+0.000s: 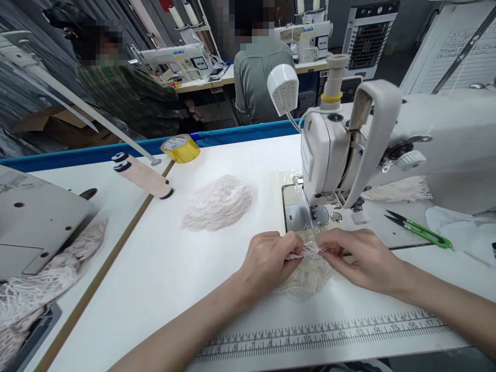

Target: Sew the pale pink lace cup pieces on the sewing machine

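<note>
A piece of pale lace (306,281) hangs toward me over the table in front of the sewing machine (329,150). My left hand (269,256) pinches its upper left edge between thumb and fingers. On the other side, my right hand (358,258) pinches the upper right edge, so the lace edge is stretched between both hands. Just beyond my fingertips are the needle plate (300,217) and presser foot (313,211); the lace edge lies short of the foot. To the left rests a stack of cream lace pieces (219,202).
Green thread snips (420,231) lie at the right near white cloth (461,222). More lace (401,189) sits behind the machine arm. Thread cones (143,175) and yellow tape (181,148) are at the back left. A printed ruler (321,336) runs along the front edge. Two people work beyond.
</note>
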A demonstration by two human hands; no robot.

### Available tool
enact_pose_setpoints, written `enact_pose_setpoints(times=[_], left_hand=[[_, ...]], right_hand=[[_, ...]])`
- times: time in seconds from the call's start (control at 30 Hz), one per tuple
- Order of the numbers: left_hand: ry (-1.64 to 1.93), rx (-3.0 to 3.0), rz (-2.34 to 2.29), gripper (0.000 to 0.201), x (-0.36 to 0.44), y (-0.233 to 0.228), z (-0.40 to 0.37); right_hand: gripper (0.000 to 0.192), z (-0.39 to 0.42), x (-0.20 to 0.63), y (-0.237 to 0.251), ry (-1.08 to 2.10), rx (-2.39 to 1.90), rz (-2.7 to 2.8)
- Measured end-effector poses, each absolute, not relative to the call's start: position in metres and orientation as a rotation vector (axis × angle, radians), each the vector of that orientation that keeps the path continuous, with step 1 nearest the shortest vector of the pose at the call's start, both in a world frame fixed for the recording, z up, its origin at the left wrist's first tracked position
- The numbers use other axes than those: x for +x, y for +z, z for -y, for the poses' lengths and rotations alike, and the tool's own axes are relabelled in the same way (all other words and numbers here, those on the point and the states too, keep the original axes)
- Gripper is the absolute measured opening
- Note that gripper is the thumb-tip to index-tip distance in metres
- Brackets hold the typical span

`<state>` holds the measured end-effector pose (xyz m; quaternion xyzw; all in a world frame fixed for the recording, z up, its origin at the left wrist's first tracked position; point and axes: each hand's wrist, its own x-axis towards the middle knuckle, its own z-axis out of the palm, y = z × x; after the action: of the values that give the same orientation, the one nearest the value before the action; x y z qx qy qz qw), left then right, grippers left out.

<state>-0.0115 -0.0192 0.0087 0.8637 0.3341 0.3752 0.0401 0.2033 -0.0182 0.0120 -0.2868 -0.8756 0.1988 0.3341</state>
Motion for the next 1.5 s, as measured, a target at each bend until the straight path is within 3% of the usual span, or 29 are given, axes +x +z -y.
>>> enact_pose_setpoints(times=[0.37,0.57,0.77,0.9,1.0,1.33,1.5], left_hand=[[1.145,2.618,-0.987,0.018,-0.011,0.008,0.022],[1.156,2.647,-0.946,0.01,-0.008,0.012,0.027],[1.127,2.518,-1.032,0.026,0.0,0.016,0.037],[1.059,2.489,-0.991,0.02,0.003,0.027,0.047],[0.999,2.439,-0.996,0.027,0.004,0.04,0.055],[0.964,2.702,-0.825,0.01,0.003,0.036,0.056],[0.954,2.763,-0.81,0.015,0.003,0.034,0.053]], right_hand=[[0.022,0.018,0.203,0.011,0.407,-0.703,2.322],[0.019,0.022,0.206,0.022,-0.188,-0.456,2.32],[0.015,0.03,0.211,0.04,-0.673,-0.176,2.426],[0.013,0.044,0.216,0.047,-0.508,-0.267,2.435],[0.011,0.053,0.221,0.054,-0.376,-0.315,2.445],[0.006,0.061,0.219,0.055,-0.51,-0.256,2.457],[0.011,0.059,0.22,0.053,-0.651,-0.176,2.48]])
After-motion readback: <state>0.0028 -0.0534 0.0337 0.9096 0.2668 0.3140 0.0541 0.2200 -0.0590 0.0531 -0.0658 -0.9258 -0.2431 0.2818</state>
